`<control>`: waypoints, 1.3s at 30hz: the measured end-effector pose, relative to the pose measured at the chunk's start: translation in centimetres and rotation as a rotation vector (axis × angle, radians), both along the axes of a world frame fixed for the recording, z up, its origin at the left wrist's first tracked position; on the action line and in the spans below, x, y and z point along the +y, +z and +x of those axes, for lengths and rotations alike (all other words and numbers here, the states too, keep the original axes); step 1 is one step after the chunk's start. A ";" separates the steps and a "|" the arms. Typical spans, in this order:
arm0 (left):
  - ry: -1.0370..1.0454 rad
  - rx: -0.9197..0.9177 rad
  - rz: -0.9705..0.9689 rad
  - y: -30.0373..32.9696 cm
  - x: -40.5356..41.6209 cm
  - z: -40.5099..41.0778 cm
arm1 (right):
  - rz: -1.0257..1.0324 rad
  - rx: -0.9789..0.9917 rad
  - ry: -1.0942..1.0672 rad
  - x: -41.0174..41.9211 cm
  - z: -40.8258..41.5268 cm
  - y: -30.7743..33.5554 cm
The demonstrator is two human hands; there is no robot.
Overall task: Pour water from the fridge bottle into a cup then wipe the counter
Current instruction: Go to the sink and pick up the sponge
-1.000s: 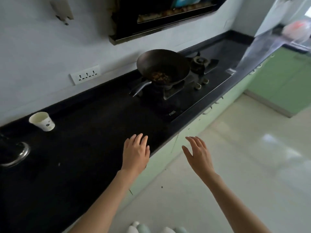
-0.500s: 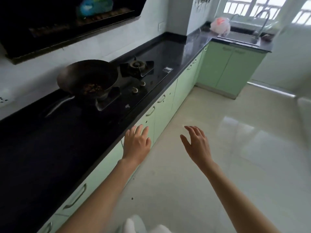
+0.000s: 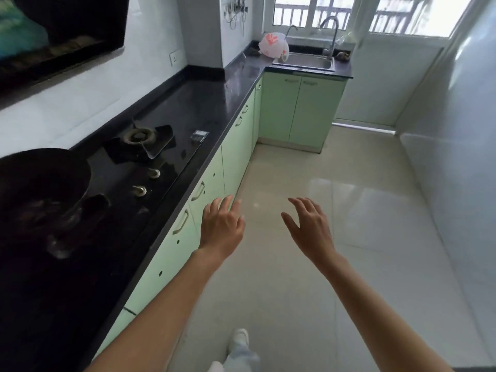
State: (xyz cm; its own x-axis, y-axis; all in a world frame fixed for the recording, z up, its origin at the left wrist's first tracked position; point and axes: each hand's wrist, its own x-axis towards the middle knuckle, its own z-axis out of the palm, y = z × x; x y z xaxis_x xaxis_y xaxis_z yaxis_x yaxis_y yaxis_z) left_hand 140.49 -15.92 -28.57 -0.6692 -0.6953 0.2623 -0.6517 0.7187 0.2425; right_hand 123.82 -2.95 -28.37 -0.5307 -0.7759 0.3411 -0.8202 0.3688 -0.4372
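**Both hands empty above the floor, beside the black counter**

Nearest the camera, one white shoe (image 3: 239,338) stood on the pale tiled floor (image 3: 362,210). Both forearms reached forward. The left hand (image 3: 222,226) hovered just off the counter's front edge, over the green cabinets (image 3: 171,253), fingers spread and loosely extended, holding nothing. The right hand (image 3: 308,226) hung over the floor, apart from the left, fingers slightly curved and spread, also holding nothing.

The counter (image 3: 214,103) ran along the left wall and turned right at the far end. On it, nearest, sat a dark wok (image 3: 43,178) on the stove (image 3: 161,167); beyond the wok stood a bare burner (image 3: 138,135). At the far end lay the sink (image 3: 306,61) with its tap (image 3: 331,33), and a white plastic bag (image 3: 273,42) just beside the sink's left side. Neither bottle nor cup nor fridge was in view; their positions could not be told.
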 end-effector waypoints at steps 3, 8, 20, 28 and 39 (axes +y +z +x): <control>-0.045 0.015 -0.008 1.2 -3.7 -4.3 | 0.003 0.003 -0.039 -3.1 -3.5 1.3; -0.115 0.050 -0.033 3.4 -9.8 -11.2 | -0.006 0.046 -0.100 -8.3 -9.4 3.5; -0.222 -0.004 -0.031 4.1 -20.1 -29.5 | 0.034 0.055 -0.202 -15.9 -25.5 3.1; -0.247 -0.029 -0.065 6.6 -25.0 -46.6 | 0.013 0.069 -0.225 -20.7 -43.1 5.1; -0.234 -0.098 -0.032 5.9 -32.3 -63.5 | 0.053 0.027 -0.228 -28.1 -60.2 4.2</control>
